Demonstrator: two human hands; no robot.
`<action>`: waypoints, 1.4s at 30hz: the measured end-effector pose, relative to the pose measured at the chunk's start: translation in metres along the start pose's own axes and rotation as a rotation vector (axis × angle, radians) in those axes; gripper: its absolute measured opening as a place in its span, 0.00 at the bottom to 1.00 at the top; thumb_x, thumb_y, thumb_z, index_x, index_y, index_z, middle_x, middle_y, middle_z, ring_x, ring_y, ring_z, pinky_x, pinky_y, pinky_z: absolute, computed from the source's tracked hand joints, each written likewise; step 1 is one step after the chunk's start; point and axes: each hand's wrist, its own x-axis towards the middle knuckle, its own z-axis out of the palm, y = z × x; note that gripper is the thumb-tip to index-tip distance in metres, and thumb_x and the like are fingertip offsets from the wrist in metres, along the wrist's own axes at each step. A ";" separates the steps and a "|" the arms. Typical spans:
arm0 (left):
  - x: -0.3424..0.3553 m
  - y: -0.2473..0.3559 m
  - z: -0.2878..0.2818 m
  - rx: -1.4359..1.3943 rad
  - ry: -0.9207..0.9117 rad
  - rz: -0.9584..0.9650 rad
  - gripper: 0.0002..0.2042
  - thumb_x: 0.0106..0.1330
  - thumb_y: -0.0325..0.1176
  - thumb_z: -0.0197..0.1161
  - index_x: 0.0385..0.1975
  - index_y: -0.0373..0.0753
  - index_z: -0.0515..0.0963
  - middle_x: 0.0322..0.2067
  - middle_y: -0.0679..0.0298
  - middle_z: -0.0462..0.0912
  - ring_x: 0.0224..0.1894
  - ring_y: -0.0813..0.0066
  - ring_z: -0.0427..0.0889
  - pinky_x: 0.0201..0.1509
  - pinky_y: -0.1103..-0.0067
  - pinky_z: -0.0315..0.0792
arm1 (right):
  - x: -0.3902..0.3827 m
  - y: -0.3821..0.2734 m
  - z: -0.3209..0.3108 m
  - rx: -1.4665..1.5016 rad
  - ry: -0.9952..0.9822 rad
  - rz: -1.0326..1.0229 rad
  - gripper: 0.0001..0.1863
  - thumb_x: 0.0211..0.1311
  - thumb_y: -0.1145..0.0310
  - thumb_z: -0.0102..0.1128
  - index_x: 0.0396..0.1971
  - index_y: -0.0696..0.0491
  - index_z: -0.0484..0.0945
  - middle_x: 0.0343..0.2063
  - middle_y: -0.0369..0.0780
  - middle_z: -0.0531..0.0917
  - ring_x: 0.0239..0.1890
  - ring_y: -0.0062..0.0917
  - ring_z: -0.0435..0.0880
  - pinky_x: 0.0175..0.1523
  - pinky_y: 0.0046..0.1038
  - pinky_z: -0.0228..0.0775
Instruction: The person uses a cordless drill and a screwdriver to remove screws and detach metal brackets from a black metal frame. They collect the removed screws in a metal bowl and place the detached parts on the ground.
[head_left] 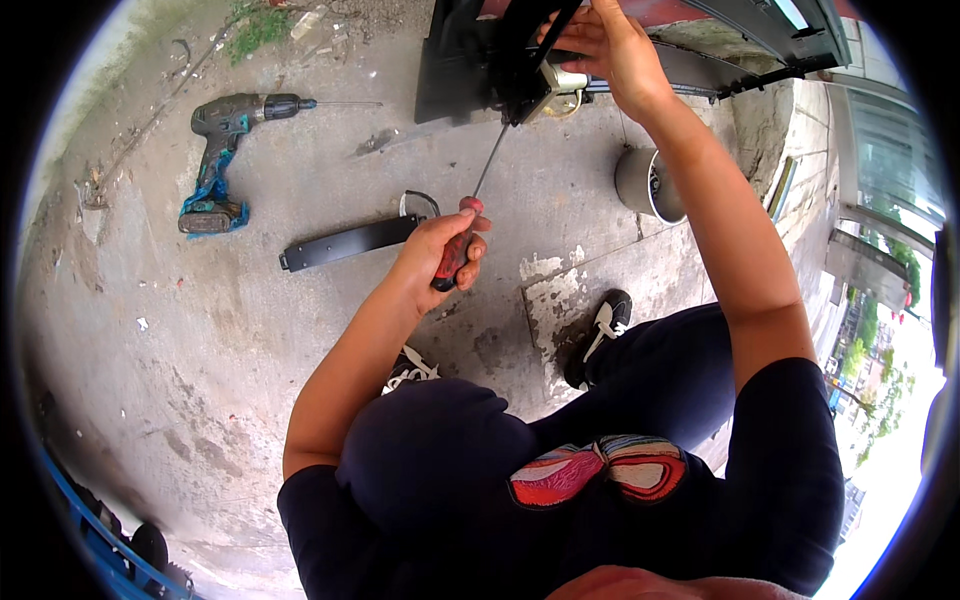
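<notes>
My left hand (437, 254) is wrapped round the red and black handle of a screwdriver (457, 256). Its long shaft slants up to the underside of a black metal frame (460, 75), where the tip is lost in the dark parts. Beside that spot a small pale box (556, 88) with a yellowish wire is fixed to the frame. My right hand (612, 55) reaches up against the frame just above the box, with fingers partly hidden behind a black bar; whether they grip it cannot be made out.
A cordless drill (222, 150) with a long bit lies on the concrete floor at the left. A black metal strip (350, 244) with a dark cable lies beyond my left wrist. Below my right forearm stands a whitish bucket (645, 185) holding small things. Blue metal rails (110, 545) edge the lower left.
</notes>
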 end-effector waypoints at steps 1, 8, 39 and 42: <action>0.000 -0.002 -0.001 0.041 0.021 0.000 0.16 0.68 0.44 0.52 0.40 0.35 0.71 0.19 0.67 0.71 0.11 0.79 0.65 0.15 0.82 0.59 | -0.013 0.002 0.002 -0.068 -0.006 -0.049 0.39 0.57 0.31 0.46 0.46 0.56 0.73 0.37 0.43 0.79 0.42 0.34 0.77 0.48 0.39 0.70; 0.000 -0.009 -0.025 1.366 0.345 0.433 0.18 0.67 0.47 0.50 0.39 0.36 0.70 0.25 0.50 0.79 0.27 0.50 0.79 0.31 0.62 0.71 | -0.043 0.093 -0.013 -0.029 0.139 0.395 0.41 0.59 0.35 0.49 0.51 0.62 0.67 0.50 0.49 0.72 0.50 0.33 0.75 0.50 0.38 0.71; -0.015 0.011 0.023 0.672 0.302 0.112 0.15 0.68 0.44 0.53 0.44 0.38 0.70 0.17 0.66 0.69 0.10 0.79 0.64 0.14 0.80 0.61 | -0.006 0.120 0.010 0.422 -0.028 0.505 0.45 0.58 0.35 0.48 0.56 0.66 0.61 0.49 0.53 0.69 0.48 0.42 0.72 0.52 0.47 0.69; -0.016 0.019 0.025 0.951 0.389 0.129 0.15 0.68 0.43 0.53 0.44 0.38 0.71 0.17 0.66 0.69 0.11 0.78 0.66 0.15 0.79 0.62 | -0.007 0.123 0.009 0.416 -0.036 0.486 0.47 0.57 0.35 0.50 0.56 0.67 0.60 0.48 0.54 0.69 0.48 0.41 0.72 0.53 0.47 0.69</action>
